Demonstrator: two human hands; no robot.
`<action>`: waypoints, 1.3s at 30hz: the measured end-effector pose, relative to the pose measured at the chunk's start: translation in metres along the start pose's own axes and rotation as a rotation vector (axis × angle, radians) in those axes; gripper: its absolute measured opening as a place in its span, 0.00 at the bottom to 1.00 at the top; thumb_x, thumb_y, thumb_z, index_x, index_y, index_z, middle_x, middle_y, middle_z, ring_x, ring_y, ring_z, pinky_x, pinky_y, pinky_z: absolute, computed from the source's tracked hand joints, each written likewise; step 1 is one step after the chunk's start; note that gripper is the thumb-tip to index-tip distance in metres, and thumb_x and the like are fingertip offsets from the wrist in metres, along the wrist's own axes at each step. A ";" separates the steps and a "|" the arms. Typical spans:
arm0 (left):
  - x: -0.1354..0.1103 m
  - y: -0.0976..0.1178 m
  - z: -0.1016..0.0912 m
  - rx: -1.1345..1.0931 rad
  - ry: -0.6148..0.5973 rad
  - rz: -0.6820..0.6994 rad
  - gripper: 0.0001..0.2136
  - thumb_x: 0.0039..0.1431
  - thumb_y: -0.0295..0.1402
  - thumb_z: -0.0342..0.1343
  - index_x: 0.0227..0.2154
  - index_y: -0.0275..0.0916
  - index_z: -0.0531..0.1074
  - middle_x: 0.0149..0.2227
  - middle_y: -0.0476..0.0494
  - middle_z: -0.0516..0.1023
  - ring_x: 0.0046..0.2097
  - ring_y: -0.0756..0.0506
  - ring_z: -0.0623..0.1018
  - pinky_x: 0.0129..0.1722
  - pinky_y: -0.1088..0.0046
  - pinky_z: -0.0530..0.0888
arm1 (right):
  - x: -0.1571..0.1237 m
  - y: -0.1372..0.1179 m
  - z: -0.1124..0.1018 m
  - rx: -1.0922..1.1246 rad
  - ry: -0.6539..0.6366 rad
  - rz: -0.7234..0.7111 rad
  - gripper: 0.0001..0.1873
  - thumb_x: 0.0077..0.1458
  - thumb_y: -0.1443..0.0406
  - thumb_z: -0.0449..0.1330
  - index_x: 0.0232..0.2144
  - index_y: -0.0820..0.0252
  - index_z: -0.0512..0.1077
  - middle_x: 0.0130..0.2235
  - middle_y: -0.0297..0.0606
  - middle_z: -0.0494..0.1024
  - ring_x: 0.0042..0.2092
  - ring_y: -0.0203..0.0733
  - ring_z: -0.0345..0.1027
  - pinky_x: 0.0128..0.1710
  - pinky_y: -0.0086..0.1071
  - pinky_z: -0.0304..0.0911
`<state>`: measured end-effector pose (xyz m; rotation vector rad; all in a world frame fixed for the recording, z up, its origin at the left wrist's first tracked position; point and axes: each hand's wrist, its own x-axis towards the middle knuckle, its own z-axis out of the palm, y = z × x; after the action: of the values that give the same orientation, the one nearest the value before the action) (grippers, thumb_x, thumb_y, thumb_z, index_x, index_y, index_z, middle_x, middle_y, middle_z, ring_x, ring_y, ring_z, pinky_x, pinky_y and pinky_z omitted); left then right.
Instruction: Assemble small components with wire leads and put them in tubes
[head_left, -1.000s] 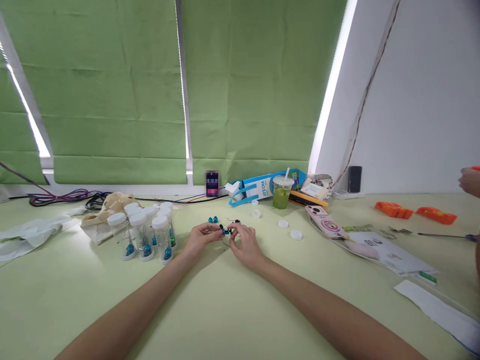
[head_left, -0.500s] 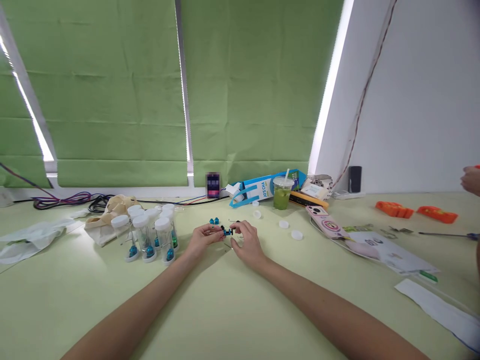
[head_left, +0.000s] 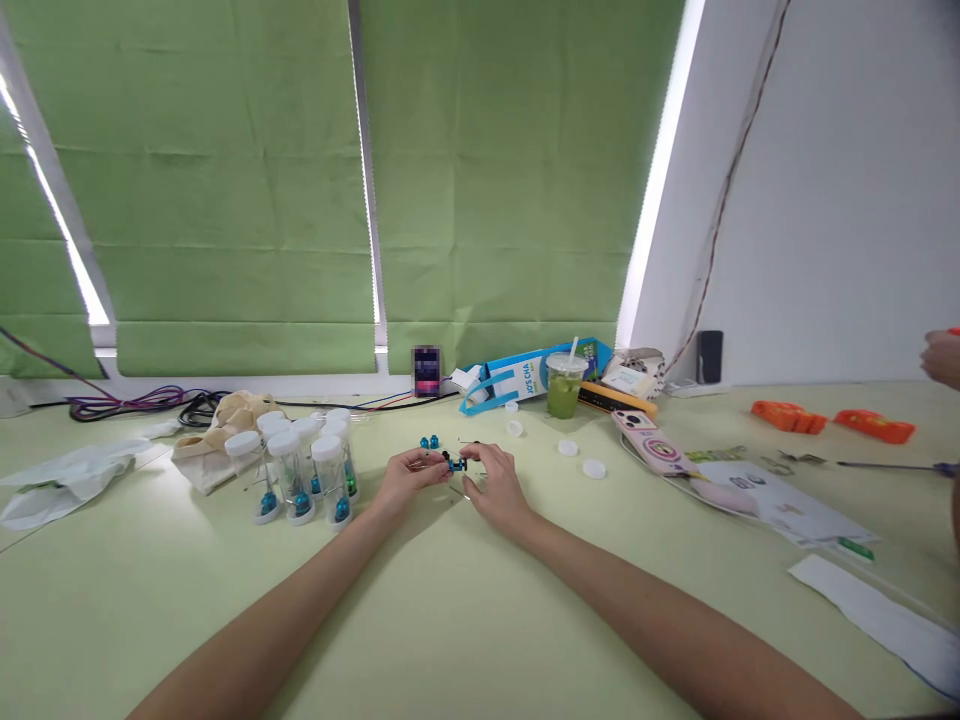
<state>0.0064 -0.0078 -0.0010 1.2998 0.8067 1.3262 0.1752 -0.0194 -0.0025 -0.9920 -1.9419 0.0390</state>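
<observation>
A small blue and black metal part is between my two hands, just above the table. The fingers of my left hand are pinched on its left end. My right hand curves its thumb and fingertips around the right end; exactly where they touch is too small to make out. Behind my hands lie small blue metal pieces. Thin metal bits rest on the table beneath my fingers. To the left stand several clear tubes with white caps, holding blue and green pieces.
Loose white caps lie right of my hands. Beyond are a green drink cup, a blue-white bag and a pink phone. Orange pieces and a screwdriver are at right, near another person's hand. A cloth bag lies left.
Almost nothing differs. Both hands keep their place around the blue and black part, and the view has shifted very slightly.
</observation>
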 end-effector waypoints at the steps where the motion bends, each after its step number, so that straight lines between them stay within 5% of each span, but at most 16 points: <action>1: 0.000 0.000 0.000 0.000 -0.002 0.001 0.12 0.38 0.34 0.65 0.27 0.34 0.74 0.28 0.41 0.79 0.34 0.42 0.79 0.41 0.65 0.73 | 0.000 0.000 0.000 0.000 -0.001 0.002 0.20 0.42 0.75 0.53 0.40 0.56 0.64 0.40 0.37 0.71 0.44 0.44 0.62 0.44 0.37 0.52; 39: 0.004 -0.005 -0.002 -0.030 -0.015 0.004 0.12 0.40 0.32 0.65 0.28 0.33 0.74 0.30 0.40 0.80 0.34 0.44 0.78 0.42 0.64 0.73 | -0.002 0.003 0.003 -0.002 -0.028 0.013 0.19 0.45 0.74 0.53 0.42 0.56 0.63 0.32 0.33 0.73 0.41 0.42 0.63 0.43 0.35 0.51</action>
<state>0.0061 -0.0024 -0.0050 1.2871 0.7714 1.3257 0.1754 -0.0169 -0.0069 -1.0106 -1.9610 0.0580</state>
